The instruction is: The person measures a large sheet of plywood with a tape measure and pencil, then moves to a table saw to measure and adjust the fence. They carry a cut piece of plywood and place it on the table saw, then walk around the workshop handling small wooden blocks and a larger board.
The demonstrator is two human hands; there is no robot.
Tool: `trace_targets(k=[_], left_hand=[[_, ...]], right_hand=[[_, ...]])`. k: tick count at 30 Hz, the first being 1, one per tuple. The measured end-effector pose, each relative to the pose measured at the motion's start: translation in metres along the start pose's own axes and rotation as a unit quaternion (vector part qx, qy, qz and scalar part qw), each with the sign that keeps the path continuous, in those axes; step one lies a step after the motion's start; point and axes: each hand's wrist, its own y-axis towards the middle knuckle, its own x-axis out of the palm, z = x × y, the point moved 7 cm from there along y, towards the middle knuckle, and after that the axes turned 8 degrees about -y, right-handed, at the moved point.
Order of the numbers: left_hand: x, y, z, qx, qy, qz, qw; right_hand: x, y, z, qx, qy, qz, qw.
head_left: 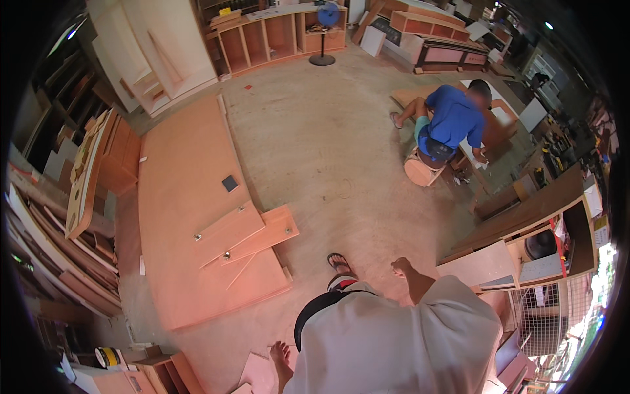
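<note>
My left hand [280, 354] hangs low beside my body, its fingers loosely apart and holding nothing. Below it lie pinkish board pieces [257, 369] on the floor. Out in front on the other side, my right hand [400, 266] is over the bare concrete, fingers curled in, with no object showing in it. Ahead to the left, a large flat wooden panel [177, 230] lies on the floor. On it rest two narrower boards [230, 231] with small metal hinges [227, 255], a thin strip [241, 272] and a dark rectangular item [230, 183].
A person in a blue shirt [453, 118] sits on a round wooden stool [420, 171] at the right, bent over a board. Cabinet frames [282, 36] and a blue fan [327, 16] stand at the back. Wooden cabinets [558, 236] crowd the near right.
</note>
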Motion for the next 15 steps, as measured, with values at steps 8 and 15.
trace_targets(k=[8, 15], left_hand=[[0.338, 0.066, 0.138, 0.058, 0.213, -0.14, 0.965], [0.583, 0.092, 0.196, 0.049, 0.226, -0.183, 0.955]], right_hand=[[-0.073, 0.056, -0.04, -0.063, 0.208, -0.087, 0.972], [-0.274, 0.141, -0.065, -0.019, 0.348, 0.048, 0.936]])
